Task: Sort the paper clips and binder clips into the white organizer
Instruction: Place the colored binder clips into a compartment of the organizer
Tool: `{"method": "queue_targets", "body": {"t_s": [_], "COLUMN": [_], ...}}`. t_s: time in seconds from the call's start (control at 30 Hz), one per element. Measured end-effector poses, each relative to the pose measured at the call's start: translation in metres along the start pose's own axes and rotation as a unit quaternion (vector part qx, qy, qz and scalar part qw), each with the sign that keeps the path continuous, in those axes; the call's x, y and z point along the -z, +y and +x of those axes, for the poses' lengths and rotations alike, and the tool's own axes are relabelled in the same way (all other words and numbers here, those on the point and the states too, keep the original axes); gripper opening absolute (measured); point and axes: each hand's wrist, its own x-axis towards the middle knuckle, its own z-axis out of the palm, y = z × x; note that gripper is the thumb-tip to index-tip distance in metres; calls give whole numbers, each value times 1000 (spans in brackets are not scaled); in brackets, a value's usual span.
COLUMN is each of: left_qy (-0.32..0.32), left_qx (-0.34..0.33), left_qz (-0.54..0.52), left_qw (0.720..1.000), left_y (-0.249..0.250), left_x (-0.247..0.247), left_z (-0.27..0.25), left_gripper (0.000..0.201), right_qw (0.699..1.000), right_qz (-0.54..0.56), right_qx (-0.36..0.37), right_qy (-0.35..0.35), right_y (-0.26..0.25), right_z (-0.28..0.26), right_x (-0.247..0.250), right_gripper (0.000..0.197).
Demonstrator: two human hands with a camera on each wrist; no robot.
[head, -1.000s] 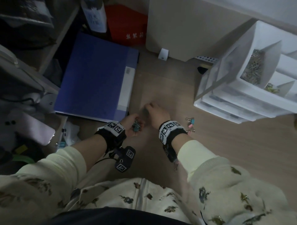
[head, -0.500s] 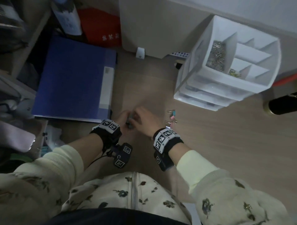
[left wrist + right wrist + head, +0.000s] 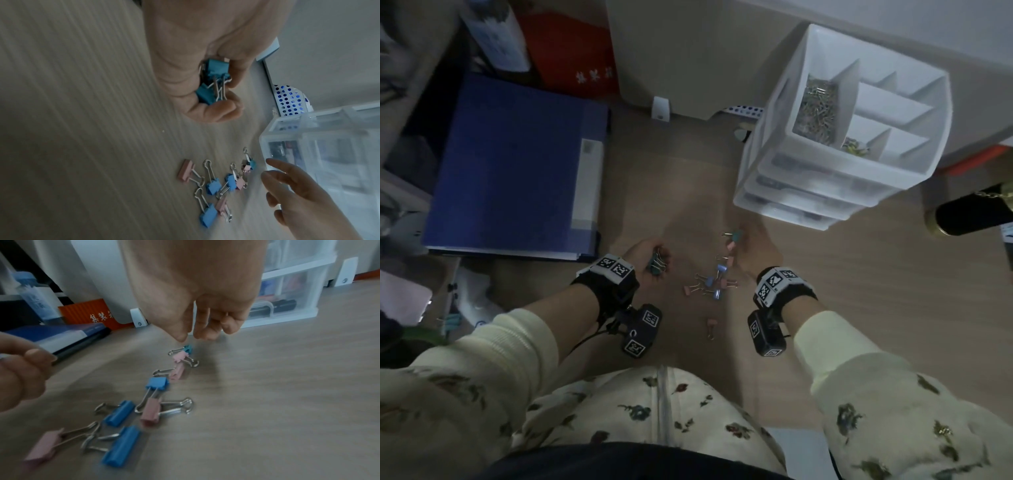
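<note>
Several teal clips [image 3: 213,81] we keep clenched in left hand [image 3: 650,257] as stash; right hand [image 3: 756,250] relaxed, empty, over loose clips [image 3: 714,281] to grab more.

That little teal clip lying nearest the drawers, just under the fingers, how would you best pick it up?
Pinch the teal binder clip by its coloured body, coming straight down from above with the right hand. It lies flat on the desk, its wire handles pointing away from the body, and a pink clip touches it, so a sideways approach would likely nudge that.

White Chinese characters, partly readable as "集装", mark the orange box [image 3: 88,313].
</note>
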Motion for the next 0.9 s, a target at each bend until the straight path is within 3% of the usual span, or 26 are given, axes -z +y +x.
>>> {"method": "queue_targets", "body": {"t_s": [0.13,0.27,0.63,0.77,0.9], "left_qy": [5,11,10,-4,-12], "left_qx": [2,6,24,16,8], "left_qz": [-1,-10,-52,-71,-59], "left_qw": [1000,1000,998,997,998], "left_y": [0,0,-2,-4,-7], "left_x": [-5,-7,-14,-18,-23], "left_z": [5,10,14,14,16], "left_gripper": [37,35,33,33,30], "right_qw": [998,996,998,999,994], "right_qz": [-51,-61,-50,-33,58], "right_qx": [21,48,23,39,88], "right_qy": [-15,-37,-39,-7,27], "right_y": [4,3,1,4,-3], "right_z": [15,23,29,25,14], "right_x": [3,3,-7,-10,-4], "right_gripper": [58,62,29,32,30]}}
